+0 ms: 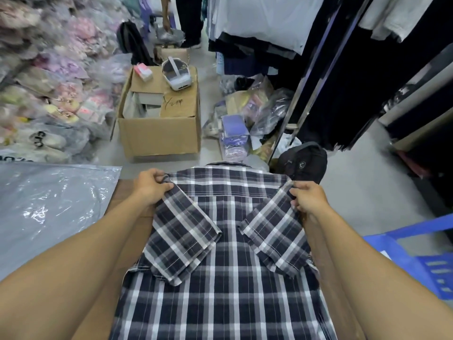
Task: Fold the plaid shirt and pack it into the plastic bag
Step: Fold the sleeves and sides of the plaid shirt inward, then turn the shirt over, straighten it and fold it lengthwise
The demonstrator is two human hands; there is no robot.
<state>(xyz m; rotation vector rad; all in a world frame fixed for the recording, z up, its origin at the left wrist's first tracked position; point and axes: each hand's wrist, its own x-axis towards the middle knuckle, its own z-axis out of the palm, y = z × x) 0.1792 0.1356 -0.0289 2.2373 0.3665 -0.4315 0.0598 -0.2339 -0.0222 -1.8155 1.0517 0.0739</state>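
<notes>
The plaid shirt [220,253] is laid back-up along the desk [127,192], sleeves folded inward. Each shoulder fold is pinched by the left hand [153,186] and right hand [307,198] to keep edges straight. The plastic bag [49,204] is kept at the desk's left edge, presumably for packing.

An open cardboard box [159,123] stands on the floor, a white headset [176,75] and a small pink box [143,71] resting on its flaps. A black backpack [305,163] sits right of it, a blue plastic stool [421,256] nearer, bagged garments [49,77] heaped left.
</notes>
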